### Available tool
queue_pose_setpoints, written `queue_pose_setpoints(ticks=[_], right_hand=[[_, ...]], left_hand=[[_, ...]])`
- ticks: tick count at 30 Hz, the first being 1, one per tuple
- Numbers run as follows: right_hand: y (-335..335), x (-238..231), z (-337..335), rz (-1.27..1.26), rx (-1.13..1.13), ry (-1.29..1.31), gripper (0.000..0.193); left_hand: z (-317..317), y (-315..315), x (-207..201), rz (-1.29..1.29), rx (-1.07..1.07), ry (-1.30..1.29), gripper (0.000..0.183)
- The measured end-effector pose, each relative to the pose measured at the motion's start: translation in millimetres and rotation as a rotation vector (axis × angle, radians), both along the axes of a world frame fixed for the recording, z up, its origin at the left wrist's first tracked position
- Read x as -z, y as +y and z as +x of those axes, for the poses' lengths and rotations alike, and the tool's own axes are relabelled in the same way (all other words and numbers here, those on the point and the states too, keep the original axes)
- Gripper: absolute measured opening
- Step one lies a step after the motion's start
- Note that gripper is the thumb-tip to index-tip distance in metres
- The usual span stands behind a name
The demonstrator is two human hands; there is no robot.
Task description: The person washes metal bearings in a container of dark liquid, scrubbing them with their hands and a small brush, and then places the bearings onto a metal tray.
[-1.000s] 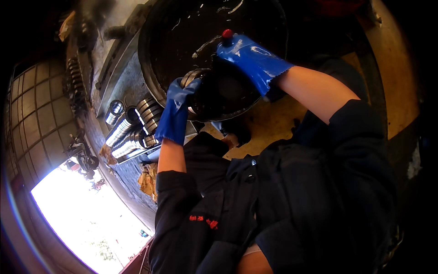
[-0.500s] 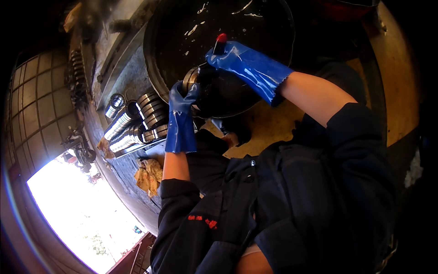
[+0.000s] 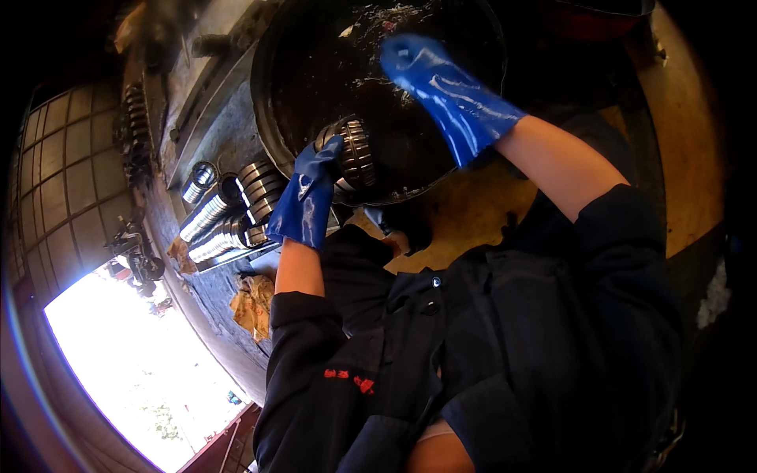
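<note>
My left hand [image 3: 315, 169], in a long blue rubber glove, grips a bearing ring with rollers [image 3: 357, 154] at the near left side of a round dark tub [image 3: 261, 118]. The rollers face right, and the glove covers part of the ring. My right hand [image 3: 410, 59], gloved alike, is curled over the dark liquid [image 3: 331, 79] farther back in the tub. It is blurred, and what it grips is mostly hidden; a small red spot shows just beyond it. The surface is stirred up around that hand.
Left of the tub, several stacked shiny metal rings [image 3: 258, 185] lie on a metal tray on the workbench [image 3: 225, 292]. A crumpled brown cloth or paper [image 3: 252, 306] lies nearer me. A dark red container [image 3: 603, 20] stands at the far right.
My right hand has moved up and right, away from the bearing, and its red-tipped handle is no longer plainly visible. My left hand has turned the bearing so its rollers show.
</note>
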State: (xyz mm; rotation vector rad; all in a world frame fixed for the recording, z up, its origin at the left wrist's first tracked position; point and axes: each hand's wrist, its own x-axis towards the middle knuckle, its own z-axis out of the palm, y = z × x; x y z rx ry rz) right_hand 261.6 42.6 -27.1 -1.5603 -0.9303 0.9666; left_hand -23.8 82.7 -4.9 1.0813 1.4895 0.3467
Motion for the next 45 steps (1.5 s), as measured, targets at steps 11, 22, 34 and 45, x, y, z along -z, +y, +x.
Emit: queue_pose_setpoints(ticks=[11,22,34,45], right_hand=[[-50.4,10.7,-69.8,-0.111,-0.746,0.384,0.052],[-52.8,37.4,-73.7,-0.175,-0.738,-0.140,0.038],[-46.3,-21.5,-135.7,-0.205,-0.318,0.931,0.046],[44.6,84.8,-168.8,-0.318,-0.511,-0.483,0.043]], left_hand=[[-28.0,8.2,32.7,-0.183,-0.318,-0.327,0.028],[-0.3,13.9,-12.3,-0.133,0.116,0.444,0.082],[-3.9,-50.0,5.1,0.409,0.237,0.864,0.102],[-36.7,-52.0,2.0,0.194,0.122,0.550,0.083]])
